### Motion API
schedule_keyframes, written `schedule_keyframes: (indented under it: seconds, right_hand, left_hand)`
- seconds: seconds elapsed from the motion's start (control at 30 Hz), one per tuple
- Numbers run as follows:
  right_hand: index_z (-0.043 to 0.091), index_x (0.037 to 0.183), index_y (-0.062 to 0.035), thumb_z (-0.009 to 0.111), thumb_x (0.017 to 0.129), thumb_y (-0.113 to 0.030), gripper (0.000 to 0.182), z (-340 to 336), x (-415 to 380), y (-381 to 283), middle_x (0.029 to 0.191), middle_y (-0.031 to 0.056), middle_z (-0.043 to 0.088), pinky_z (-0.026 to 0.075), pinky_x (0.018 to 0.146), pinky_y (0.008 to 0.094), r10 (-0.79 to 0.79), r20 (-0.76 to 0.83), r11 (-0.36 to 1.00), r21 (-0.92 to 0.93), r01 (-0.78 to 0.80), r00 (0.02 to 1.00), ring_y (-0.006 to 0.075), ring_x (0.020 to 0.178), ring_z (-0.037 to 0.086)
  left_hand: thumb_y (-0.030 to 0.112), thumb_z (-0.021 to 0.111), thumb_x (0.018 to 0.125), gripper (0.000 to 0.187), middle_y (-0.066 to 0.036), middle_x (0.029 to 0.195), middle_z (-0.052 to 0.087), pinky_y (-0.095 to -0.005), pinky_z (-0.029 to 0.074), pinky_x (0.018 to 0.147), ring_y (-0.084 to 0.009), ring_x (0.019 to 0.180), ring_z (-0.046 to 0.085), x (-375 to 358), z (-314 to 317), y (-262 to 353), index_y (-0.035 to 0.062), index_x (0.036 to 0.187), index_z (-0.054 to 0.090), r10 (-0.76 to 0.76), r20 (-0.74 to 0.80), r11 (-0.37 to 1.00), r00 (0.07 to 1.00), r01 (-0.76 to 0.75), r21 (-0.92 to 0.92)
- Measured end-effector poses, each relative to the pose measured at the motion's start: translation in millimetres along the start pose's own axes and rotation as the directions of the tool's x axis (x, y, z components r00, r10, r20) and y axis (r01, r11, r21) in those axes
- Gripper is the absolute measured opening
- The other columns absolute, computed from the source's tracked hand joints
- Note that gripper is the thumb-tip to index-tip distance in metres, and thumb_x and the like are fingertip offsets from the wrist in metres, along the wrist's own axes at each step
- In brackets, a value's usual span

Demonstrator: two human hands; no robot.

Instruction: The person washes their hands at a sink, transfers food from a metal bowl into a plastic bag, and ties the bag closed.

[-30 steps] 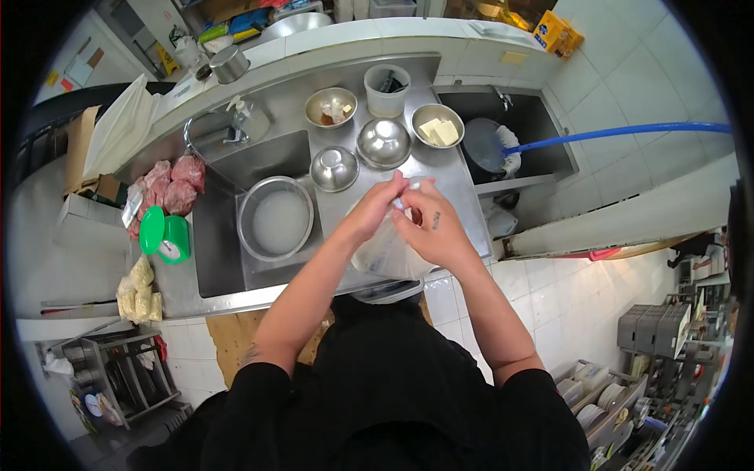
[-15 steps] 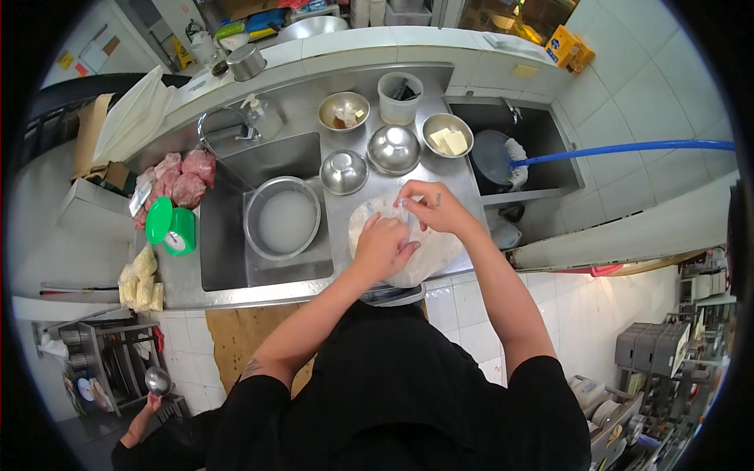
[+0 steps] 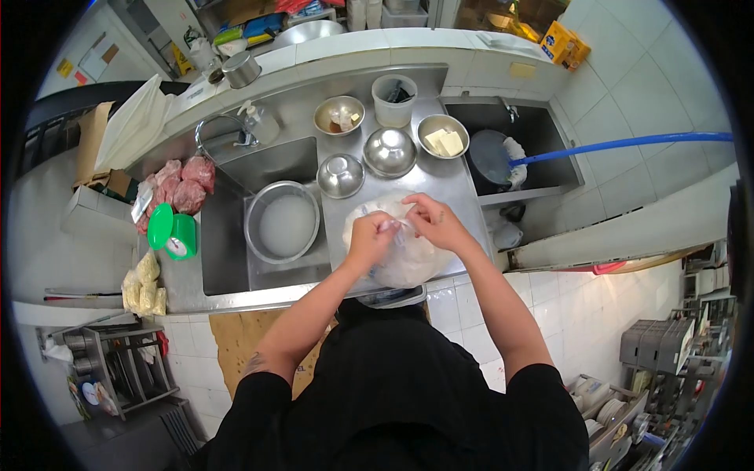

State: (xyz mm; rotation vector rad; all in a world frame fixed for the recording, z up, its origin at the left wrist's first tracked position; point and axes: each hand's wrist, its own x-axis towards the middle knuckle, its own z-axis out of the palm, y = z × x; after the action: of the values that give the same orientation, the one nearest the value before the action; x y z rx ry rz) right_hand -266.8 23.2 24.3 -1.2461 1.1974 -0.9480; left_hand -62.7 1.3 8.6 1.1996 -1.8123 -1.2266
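A clear plastic bag (image 3: 408, 263) with whitish contents sits on the steel counter in front of me. My left hand (image 3: 372, 239) is closed on the bag's gathered top, thumb uppermost. Close beside it, my right hand (image 3: 437, 222) pinches another part of the same plastic. Just beyond the bag are two upturned steel bowls, a smaller bowl (image 3: 341, 176) and a larger bowl (image 3: 390, 152). To their right stands a bowl of pale yellow blocks (image 3: 444, 142).
A basin of cloudy water (image 3: 283, 223) stands in the sink (image 3: 228, 265) at left. Bagged meat (image 3: 174, 188) and a green scale (image 3: 179, 237) are further left. A white tub (image 3: 394, 100) and a bowl with mixed contents (image 3: 339, 116) stand behind. A blue hose (image 3: 628, 144) reaches a dark bucket (image 3: 488, 157).
My left hand has turned from lying palm-down over the bag to gripping its top. The plastic looks more bunched up. Another person with a steel bowl at lower left has gone from view.
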Motion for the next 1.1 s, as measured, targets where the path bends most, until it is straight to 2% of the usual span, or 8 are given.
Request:
schedule_keyframes:
  seconds: [0.1, 0.2, 0.43, 0.53, 0.6, 0.7, 0.93, 1.1]
  right_hand:
    - [0.056, 0.133, -0.0081, 0.063, 0.086, 0.004, 0.049, 12.0, -35.7, -20.4, 0.120, 0.0126, 0.063, 0.056, 0.077, 0.0337, -0.414, 0.057, 0.838, -0.366, 0.405, 0.909, 0.0223, 0.096, 0.069]
    - [0.061, 0.129, -0.0093, 0.066, 0.084, 0.006, 0.048, 25.4, -46.9, -19.1, 0.128, 0.0128, 0.057, 0.054, 0.085, 0.0350, -0.413, 0.080, 0.770, -0.502, 0.394, 0.907, 0.0270, 0.104, 0.066]
    - [0.071, 0.105, -0.0035, 0.065, 0.091, -0.007, 0.016, 43.3, -18.2, 9.4, 0.121, 0.0096, 0.064, 0.049, 0.086, 0.0294, -0.437, -0.169, 0.885, -0.255, 0.389, 0.883, 0.0199, 0.098, 0.065]
    - [0.072, 0.097, -0.0022, 0.064, 0.092, -0.010, 0.012, 38.3, -28.2, -24.0, 0.116, 0.0050, 0.066, 0.046, 0.090, 0.0286, 0.087, -0.108, 0.888, 0.458, -0.028, 0.990, 0.0152, 0.098, 0.062]
    - [0.070, 0.095, -0.0012, 0.067, 0.090, -0.011, 0.012, 28.9, -32.7, -61.8, 0.109, 0.0037, 0.066, 0.047, 0.087, 0.0276, 0.123, -0.056, 0.890, 0.448, -0.086, 0.991, 0.0129, 0.094, 0.061]
    - [0.069, 0.090, -0.0022, 0.070, 0.089, -0.014, 0.012, 14.8, -36.2, -70.0, 0.094, 0.0006, 0.064, 0.045, 0.077, 0.0255, 0.054, -0.118, 0.967, 0.253, -0.022, 0.992, 0.0100, 0.084, 0.058]
    - [0.067, 0.074, -0.0049, 0.073, 0.087, -0.019, 0.020, -42.3, -59.0, 35.9, 0.076, -0.0037, 0.059, 0.041, 0.066, 0.0255, 0.248, -0.318, 0.969, 0.098, -0.228, 0.915, 0.0079, 0.073, 0.052]
    - [0.069, 0.082, -0.0045, 0.072, 0.089, -0.019, 0.016, -34.3, -80.5, 80.7, 0.095, 0.0018, 0.064, 0.041, 0.082, 0.0268, 0.227, -0.326, 0.974, 0.083, -0.212, 0.918, 0.0110, 0.089, 0.055]
  left_hand:
    - [0.004, 0.068, 0.088, 0.012, -0.006, 0.084, 0.071, -0.0297, 0.048, 0.069, -0.0128, 0.078, 0.065, 15.4, -2.4, -14.0, 0.0056, 0.076, 0.064, -0.278, 0.199, 0.843, 0.940, 0.338, -0.418]
    - [0.002, 0.067, 0.086, 0.006, -0.005, 0.086, 0.071, -0.0285, 0.049, 0.072, -0.0145, 0.078, 0.065, 16.7, -5.0, 1.2, 0.0057, 0.081, 0.065, -0.394, 0.265, 0.625, 0.880, 0.468, -0.624]
    - [0.005, 0.067, 0.088, 0.003, -0.007, 0.088, 0.071, -0.0283, 0.049, 0.077, -0.0138, 0.080, 0.065, 15.4, -7.8, -14.6, 0.0038, 0.085, 0.065, -0.355, 0.296, 0.622, 0.887, 0.461, -0.633]
    - [0.009, 0.067, 0.090, 0.012, -0.006, 0.089, 0.070, -0.0302, 0.049, 0.080, -0.0160, 0.084, 0.065, 16.7, -21.6, 3.7, 0.0035, 0.079, 0.065, -0.332, 0.248, 0.755, 0.910, 0.414, -0.509]
    - [0.021, 0.069, 0.091, 0.023, -0.005, 0.082, 0.063, -0.0361, 0.046, 0.079, -0.0241, 0.085, 0.062, 22.5, -36.0, 22.7, 0.0040, 0.076, 0.067, 0.323, 0.115, 0.946, 0.939, -0.319, -0.054]
    - [0.018, 0.064, 0.093, 0.026, -0.006, 0.087, 0.062, -0.0379, 0.044, 0.084, -0.0249, 0.093, 0.059, 25.7, -56.6, 59.8, 0.0039, 0.072, 0.066, 0.449, 0.243, 0.864, 0.860, -0.488, 0.128]
    - [0.023, 0.062, 0.090, 0.030, -0.006, 0.088, 0.063, -0.0424, 0.040, 0.090, -0.0266, 0.095, 0.057, 37.4, -94.5, -19.1, 0.0060, 0.066, 0.063, 0.488, 0.259, 0.697, 0.833, -0.551, 0.458]
    - [0.025, 0.060, 0.091, 0.025, -0.004, 0.089, 0.064, -0.0394, 0.040, 0.091, -0.0239, 0.097, 0.057, 13.8, -86.2, -97.4, 0.0059, 0.076, 0.067, 0.090, 0.162, 0.902, 0.983, -0.149, 0.406]
